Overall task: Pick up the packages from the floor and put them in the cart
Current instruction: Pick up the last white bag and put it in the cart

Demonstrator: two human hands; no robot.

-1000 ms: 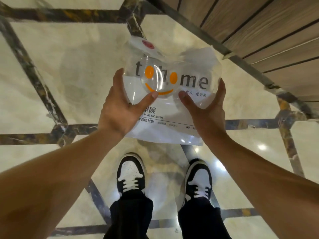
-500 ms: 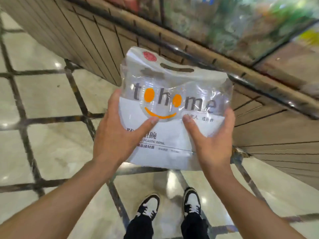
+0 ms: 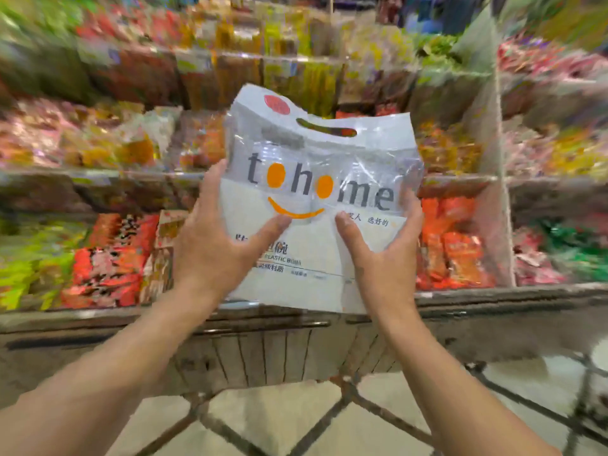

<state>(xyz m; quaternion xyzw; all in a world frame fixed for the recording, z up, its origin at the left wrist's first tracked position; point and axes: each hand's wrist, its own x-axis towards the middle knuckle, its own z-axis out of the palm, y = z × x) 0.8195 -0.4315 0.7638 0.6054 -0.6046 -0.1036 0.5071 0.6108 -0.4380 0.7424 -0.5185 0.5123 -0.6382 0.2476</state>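
Nearest to us, at 6 o'clock, lies a pale polished floor point(image 3: 263, 419) crossed by dark inlaid lines, and our two forearms rise from 7 and 5 o'clock toward the centre. There we hold the package point(image 3: 316, 205), a clear and white bag printed "tohome" with an orange smile and a cut-out handle at 12 o'clock on its top edge. Our left hand point(image 3: 214, 245) wraps its 9 o'clock side, thumb pressed on the front and fingers hidden behind; our right hand point(image 3: 381, 255) does the same at 3 o'clock. So both hands pinch the bag between thumb and fingers, and it hangs upright in the air, clear of the floor

We judge the carry is in hand, with no cart in view. To do it well we should keep the grip on both edges, since slick film may slide, and hold it level while we look for the cart

Beyond the bag, from 9 to 3 o'clock, a wood-panelled display counter point(image 3: 263, 353) runs across, and past it blurred shelves of bright snack packets point(image 3: 457, 245) fill the view up to 12 o'clock
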